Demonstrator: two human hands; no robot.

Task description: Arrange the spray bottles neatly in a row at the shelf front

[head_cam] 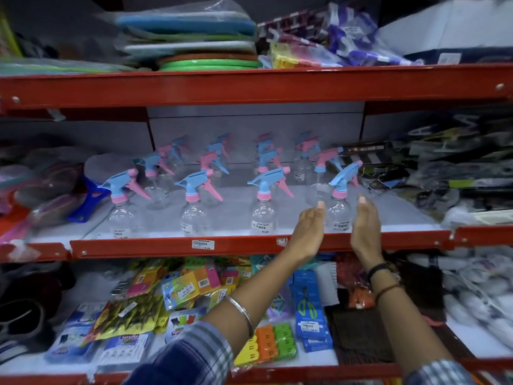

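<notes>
1. Head view: left hand (pixel 306 232) and right hand (pixel 363 226) are flanking the rightmost front bottle (pixel 340 209), fingers straight and pressed together, neither visibly gripping.
2. That spray bottle is standing at the red shelf lip (pixel 166 245).
3. It's looking empty, light, tippy, slick; gripping the clear body seems best.
4. Four bottles are lining the lip; roughly eight more are standing behind.
</notes>
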